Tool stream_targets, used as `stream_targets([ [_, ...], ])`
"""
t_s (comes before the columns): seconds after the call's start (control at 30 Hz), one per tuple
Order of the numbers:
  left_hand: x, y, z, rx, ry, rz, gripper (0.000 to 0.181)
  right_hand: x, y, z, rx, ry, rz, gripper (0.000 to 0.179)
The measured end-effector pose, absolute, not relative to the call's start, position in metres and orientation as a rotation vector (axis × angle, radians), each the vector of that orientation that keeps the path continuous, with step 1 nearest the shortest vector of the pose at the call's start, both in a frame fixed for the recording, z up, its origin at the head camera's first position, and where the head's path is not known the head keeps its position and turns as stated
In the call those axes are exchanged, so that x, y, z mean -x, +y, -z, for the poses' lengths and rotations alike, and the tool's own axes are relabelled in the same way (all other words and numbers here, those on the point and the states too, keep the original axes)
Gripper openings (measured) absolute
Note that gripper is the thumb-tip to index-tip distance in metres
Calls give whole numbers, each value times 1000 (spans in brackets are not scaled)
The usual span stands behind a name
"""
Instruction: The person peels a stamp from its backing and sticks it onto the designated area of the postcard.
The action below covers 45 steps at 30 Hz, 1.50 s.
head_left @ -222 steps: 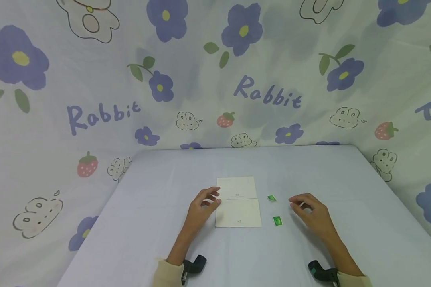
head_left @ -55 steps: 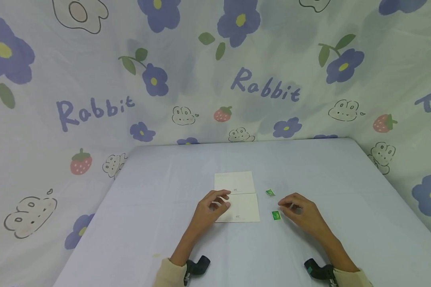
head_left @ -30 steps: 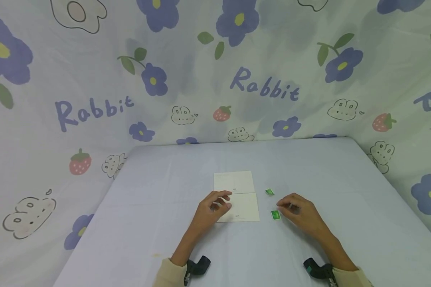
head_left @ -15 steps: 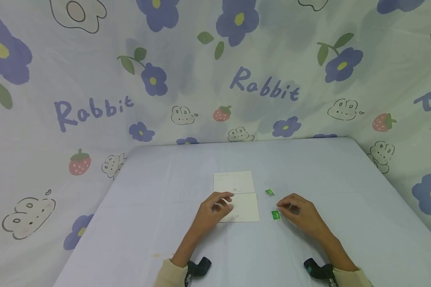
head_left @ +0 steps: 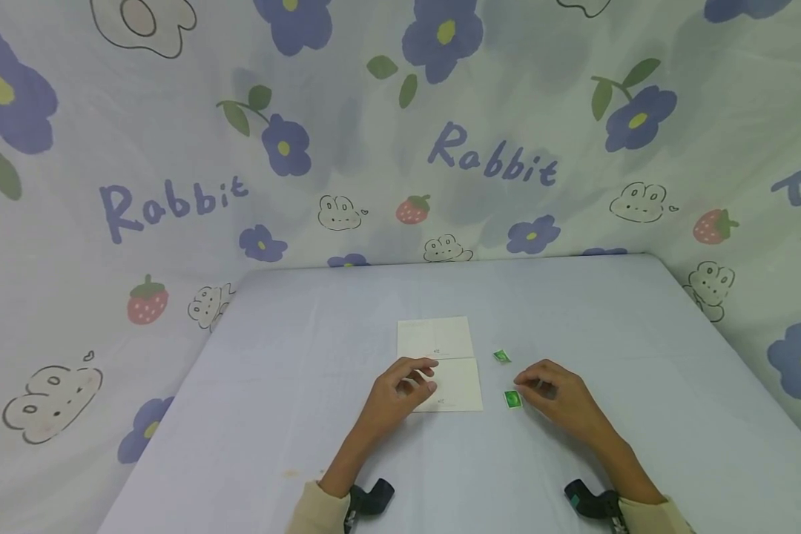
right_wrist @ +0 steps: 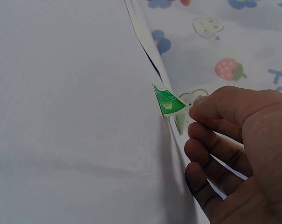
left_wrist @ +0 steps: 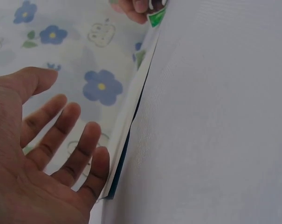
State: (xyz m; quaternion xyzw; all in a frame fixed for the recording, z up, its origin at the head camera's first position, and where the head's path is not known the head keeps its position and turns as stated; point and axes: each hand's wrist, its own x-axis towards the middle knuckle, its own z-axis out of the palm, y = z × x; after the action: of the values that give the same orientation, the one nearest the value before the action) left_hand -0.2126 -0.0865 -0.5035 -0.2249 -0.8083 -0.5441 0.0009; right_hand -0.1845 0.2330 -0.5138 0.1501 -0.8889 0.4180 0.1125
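Two cream postcard-like cards lie edge to edge, a far card and a near card, each with small print. My left hand hovers over the near card's left part, fingers relaxed and parted, holding nothing; the left wrist view shows its spread fingers beside a card edge. Right of the cards sit two small green stamp-like pieces, a far stamp and a near stamp. Loosely curled, my right hand is just beside the near stamp. A narrow gap separates its thumb from a curled stamp.
A white cloth covers the table. Behind it and at both sides hangs a patterned curtain with flowers and rabbits. Dark wrist cameras sit on the left wrist and right wrist.
Over several seconds my left hand has moved right across the near card, and my right hand has come left to the near stamp. Lately only the left hand drifts slightly right. Cards and stamps stay put.
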Motion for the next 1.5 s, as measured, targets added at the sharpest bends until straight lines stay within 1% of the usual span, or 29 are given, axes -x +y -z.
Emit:
stream_targets([
  [0.4,213,-86,504,719,-2513,1723,33,185,231,513,-454,-2610,-1195,14],
  [0.87,210,-82,501,715,-2546,1707,34,185,233,515,-449,-2646,-1180,12],
  [1.27,211,-79,505,729,-2527,1724,33,186,234,517,-492,-2634,-1184,16],
  [1.33,210,-78,502,725,-2528,1719,33,186,234,517,-502,-2627,-1178,16],
  [1.5,197,-75,476,730,-2529,1733,32,187,234,518,-520,-2613,-1163,18],
])
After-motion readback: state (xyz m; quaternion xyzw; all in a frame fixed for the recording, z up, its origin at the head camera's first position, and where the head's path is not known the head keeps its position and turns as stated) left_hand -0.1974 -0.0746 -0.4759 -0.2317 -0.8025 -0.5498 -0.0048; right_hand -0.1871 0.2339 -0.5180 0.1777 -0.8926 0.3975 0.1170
